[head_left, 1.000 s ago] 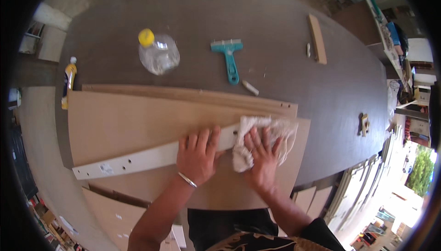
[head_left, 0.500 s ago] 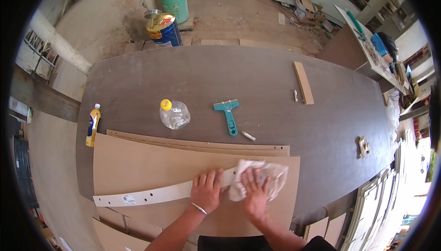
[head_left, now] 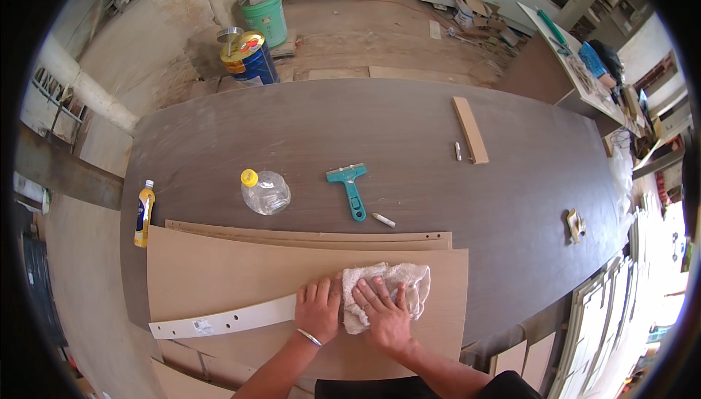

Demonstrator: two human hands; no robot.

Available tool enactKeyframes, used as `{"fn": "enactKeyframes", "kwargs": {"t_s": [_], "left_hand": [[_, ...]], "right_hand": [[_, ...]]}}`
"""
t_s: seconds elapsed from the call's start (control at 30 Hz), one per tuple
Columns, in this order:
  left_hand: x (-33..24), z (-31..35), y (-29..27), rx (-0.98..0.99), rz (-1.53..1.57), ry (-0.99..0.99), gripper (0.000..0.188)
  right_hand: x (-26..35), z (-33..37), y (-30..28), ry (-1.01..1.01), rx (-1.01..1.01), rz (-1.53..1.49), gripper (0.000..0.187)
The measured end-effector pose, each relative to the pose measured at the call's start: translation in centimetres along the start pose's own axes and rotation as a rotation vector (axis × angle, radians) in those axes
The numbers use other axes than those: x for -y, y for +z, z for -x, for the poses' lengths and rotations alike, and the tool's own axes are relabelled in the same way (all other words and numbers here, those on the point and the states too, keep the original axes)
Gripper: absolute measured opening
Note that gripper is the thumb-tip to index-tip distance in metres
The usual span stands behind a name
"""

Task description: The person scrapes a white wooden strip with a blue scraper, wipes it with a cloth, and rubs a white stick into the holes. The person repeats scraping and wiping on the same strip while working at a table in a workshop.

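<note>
A long, slightly curved white strip with dark holes and a small label lies on a large brown panel. My left hand, with a light band at the wrist, presses on the strip, its fingers close together and bent over it. Beside it, my right hand lies with spread fingers on a crumpled whitish cloth, pressing it down. The cloth and both hands hide the strip's right part.
On the dark table beyond the panel are a clear jug with a yellow cap, a teal scraper, a white marker-like stick and a wooden block. A yellow drink bottle stands at the left edge.
My right hand has slid the cloth leftward along the strip, close against my left hand. The bit of strip that showed between the hands is now covered. The whole view has shifted slightly.
</note>
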State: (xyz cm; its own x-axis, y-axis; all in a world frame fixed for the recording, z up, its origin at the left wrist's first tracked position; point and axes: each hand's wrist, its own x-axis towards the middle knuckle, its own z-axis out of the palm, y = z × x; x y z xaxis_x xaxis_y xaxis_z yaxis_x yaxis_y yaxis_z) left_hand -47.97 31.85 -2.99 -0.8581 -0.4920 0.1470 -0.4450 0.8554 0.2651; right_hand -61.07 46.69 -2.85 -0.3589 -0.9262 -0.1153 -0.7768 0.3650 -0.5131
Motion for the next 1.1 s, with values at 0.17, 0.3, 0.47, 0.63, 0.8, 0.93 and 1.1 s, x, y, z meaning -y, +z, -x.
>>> {"fn": "enactKeyframes", "kwargs": {"t_s": [0.17,0.3,0.47,0.63,0.8,0.93,1.1], "left_hand": [[-0.5,-0.2,-0.2,-0.038,-0.007,-0.033,0.066],[-0.4,-0.3,-0.2,-0.038,-0.016,-0.029,0.067],[-0.5,-0.4,-0.4,-0.072,-0.014,-0.01,0.068],[-0.3,0.1,0.0,-0.023,0.009,-0.031,0.07],[-0.1,0.2,0.6,-0.057,0.005,-0.023,0.071],[-0.3,0.2,0.6,-0.06,0.007,-0.033,0.068],[0.2,0.2,0.9,-0.057,-0.025,-0.032,0.065]], "right_hand": [[-3.4,0.2,-2.1,0.075,-0.123,0.025,0.075],[-4.2,0.1,-3.1,0.081,-0.109,0.039,0.08],[-4.2,-0.1,-3.7,0.138,-0.132,0.072,0.069],[-6.7,1.7,-3.2,0.258,-0.25,-0.262,0.053],[-9.0,6.1,-1.8,0.617,-0.794,-0.982,0.038],[-5.7,7.0,0.0,0.397,-0.529,-0.836,0.053],[1.1,2.1,1.1,-0.071,-0.078,-0.1,0.076]]}}
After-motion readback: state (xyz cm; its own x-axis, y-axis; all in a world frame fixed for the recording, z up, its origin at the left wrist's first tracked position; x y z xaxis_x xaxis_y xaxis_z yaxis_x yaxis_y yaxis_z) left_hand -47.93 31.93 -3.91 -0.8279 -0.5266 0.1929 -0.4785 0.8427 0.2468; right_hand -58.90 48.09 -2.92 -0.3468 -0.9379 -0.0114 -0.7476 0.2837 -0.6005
